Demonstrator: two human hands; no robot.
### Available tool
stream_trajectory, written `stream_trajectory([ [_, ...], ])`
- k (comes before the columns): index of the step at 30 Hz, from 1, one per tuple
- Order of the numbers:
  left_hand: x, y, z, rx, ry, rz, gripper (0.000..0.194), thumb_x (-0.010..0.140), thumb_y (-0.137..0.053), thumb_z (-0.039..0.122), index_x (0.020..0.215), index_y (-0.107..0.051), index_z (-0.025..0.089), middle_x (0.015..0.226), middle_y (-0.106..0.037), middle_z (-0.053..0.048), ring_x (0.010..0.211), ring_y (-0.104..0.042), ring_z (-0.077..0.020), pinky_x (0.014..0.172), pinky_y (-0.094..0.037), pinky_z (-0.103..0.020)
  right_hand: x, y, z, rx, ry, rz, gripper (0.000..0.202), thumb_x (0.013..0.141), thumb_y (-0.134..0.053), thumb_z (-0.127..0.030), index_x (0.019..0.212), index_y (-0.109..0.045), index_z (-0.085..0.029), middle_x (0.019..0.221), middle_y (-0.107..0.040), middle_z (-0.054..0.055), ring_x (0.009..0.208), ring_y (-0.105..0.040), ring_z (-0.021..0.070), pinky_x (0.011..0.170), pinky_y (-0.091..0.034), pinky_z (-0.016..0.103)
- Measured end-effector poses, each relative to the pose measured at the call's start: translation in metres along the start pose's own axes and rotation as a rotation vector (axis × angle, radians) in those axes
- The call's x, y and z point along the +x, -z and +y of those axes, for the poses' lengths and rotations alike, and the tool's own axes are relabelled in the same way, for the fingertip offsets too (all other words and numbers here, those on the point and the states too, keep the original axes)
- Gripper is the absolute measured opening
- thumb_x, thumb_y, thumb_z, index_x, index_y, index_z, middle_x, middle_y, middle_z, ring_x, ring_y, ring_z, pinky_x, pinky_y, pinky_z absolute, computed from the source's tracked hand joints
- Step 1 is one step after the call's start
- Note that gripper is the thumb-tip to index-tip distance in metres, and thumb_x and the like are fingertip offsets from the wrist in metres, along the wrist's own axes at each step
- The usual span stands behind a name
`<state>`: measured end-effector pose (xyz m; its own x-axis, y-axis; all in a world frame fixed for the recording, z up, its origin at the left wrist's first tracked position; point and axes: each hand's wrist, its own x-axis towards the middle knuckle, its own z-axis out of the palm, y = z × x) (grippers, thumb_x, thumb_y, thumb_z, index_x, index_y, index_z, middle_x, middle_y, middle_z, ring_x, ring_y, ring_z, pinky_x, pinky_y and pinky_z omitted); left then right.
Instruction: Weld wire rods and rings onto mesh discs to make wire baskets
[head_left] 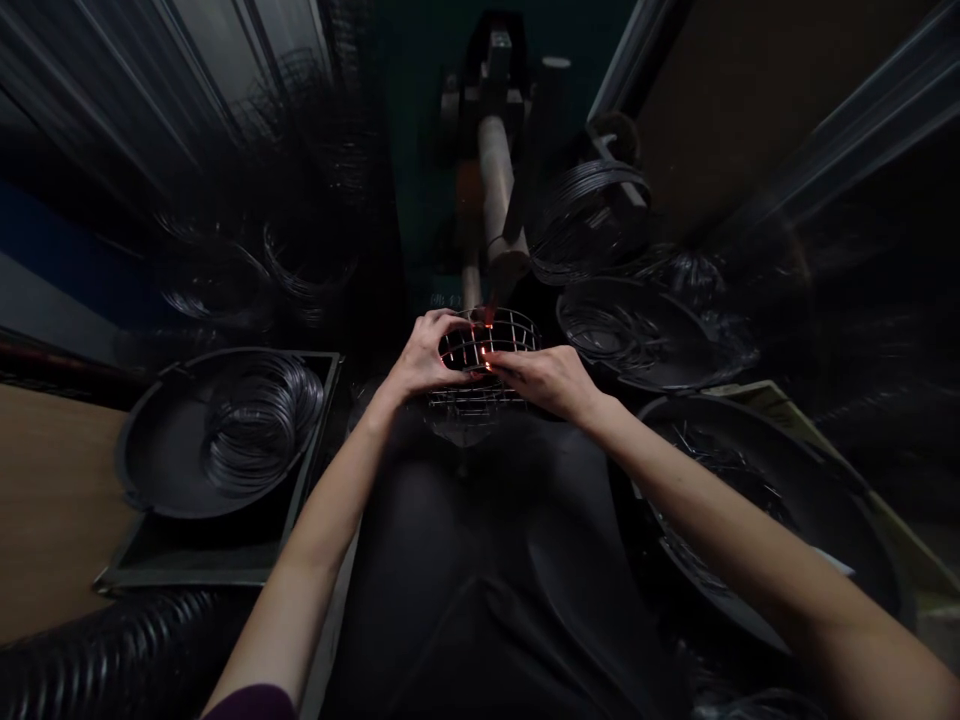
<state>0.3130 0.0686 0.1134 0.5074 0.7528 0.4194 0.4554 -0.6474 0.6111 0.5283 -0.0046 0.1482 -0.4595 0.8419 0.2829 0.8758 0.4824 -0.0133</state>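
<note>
A round wire cage (517, 328) is at the middle, under the tip of a machine's metal arm (496, 185). Orange glowing spots show on its wires near the arm's tip and by my right fingertips. My left hand (426, 355) grips the left side of the cage, thumb at the lower edge and fingers over the upper rim. From the right, my right hand (551, 378) has its fingers pinched together at the cage's near wires; any small piece between them is too dark to make out.
On the left, a dark basin (169, 450) holds wire rings (262, 425). At right stand a basin of wire pieces (817, 500) and another basin (675, 350) behind it. Wire coils (592, 205) hang beside the machine. A ribbed black hose (112, 650) lies lower left.
</note>
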Motion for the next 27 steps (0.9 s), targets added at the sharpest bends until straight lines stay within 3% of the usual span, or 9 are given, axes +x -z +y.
stream_trajectory([
  [4, 0.001, -0.001, 0.002, -0.010, 0.035, 0.036, 0.072, 0.054, -0.090, 0.030, 0.118, -0.061, 0.022, 0.126, -0.053, -0.009, 0.122, -0.050, -0.0287, 0.106, -0.044, -0.044, -0.009, -0.005, 0.000, 0.071, -0.060, 0.112, 0.026, 0.099, -0.053, -0.030, 0.119, -0.068, -0.026, 0.107, -0.074, 0.002, 0.085, -0.069, 0.0139, 0.061, -0.042, 0.022],
  [8, 0.013, -0.002, -0.006, -0.019, 0.079, 0.028, 0.074, 0.051, -0.090, 0.028, 0.119, -0.061, 0.022, 0.128, -0.052, -0.009, 0.123, -0.050, -0.0289, 0.107, -0.044, -0.044, -0.004, -0.012, 0.006, 0.046, -0.192, 0.200, 0.020, 0.097, -0.054, -0.030, 0.101, -0.071, -0.021, 0.100, -0.069, 0.006, 0.079, -0.063, 0.0147, 0.057, -0.038, 0.023],
  [17, 0.035, 0.004, -0.023, -0.020, 0.071, 0.024, 0.073, 0.052, -0.090, 0.030, 0.118, -0.062, 0.019, 0.126, -0.053, -0.010, 0.122, -0.051, -0.0291, 0.107, -0.043, -0.044, 0.018, -0.014, 0.016, 0.083, -0.285, 0.175, 0.016, 0.094, -0.059, -0.030, 0.100, -0.070, -0.020, 0.097, -0.061, 0.006, 0.077, -0.057, 0.0155, 0.056, -0.032, 0.024],
  [23, 0.054, 0.006, -0.028, 0.003, 0.100, 0.033, 0.072, 0.051, -0.091, 0.037, 0.115, -0.063, 0.019, 0.121, -0.056, -0.008, 0.116, -0.053, -0.0280, 0.106, -0.043, -0.044, 0.047, -0.013, 0.020, 0.132, -0.388, 0.172, 0.014, 0.090, -0.061, -0.029, 0.095, -0.070, -0.019, 0.095, -0.062, 0.006, 0.075, -0.057, 0.0165, 0.059, -0.035, 0.025],
  [25, 0.057, 0.006, -0.029, 0.000, 0.092, 0.045, 0.073, 0.052, -0.090, 0.041, 0.116, -0.062, 0.018, 0.121, -0.057, -0.009, 0.116, -0.054, -0.0283, 0.106, -0.043, -0.044, 0.040, -0.006, 0.026, 0.188, -0.387, 0.214, 0.015, 0.089, -0.062, -0.030, 0.096, -0.069, -0.019, 0.094, -0.064, 0.006, 0.077, -0.059, 0.0178, 0.064, -0.041, 0.026],
  [27, 0.055, 0.006, -0.034, -0.015, 0.084, 0.046, 0.083, 0.053, -0.090, 0.045, 0.125, -0.057, 0.020, 0.127, -0.056, -0.010, 0.122, -0.051, -0.0304, 0.110, -0.039, -0.047, 0.006, 0.004, 0.034, 0.260, -0.377, 0.291, 0.020, 0.088, -0.060, -0.035, 0.098, -0.068, -0.020, 0.096, -0.067, 0.007, 0.084, -0.063, 0.0208, 0.073, -0.047, 0.030],
])
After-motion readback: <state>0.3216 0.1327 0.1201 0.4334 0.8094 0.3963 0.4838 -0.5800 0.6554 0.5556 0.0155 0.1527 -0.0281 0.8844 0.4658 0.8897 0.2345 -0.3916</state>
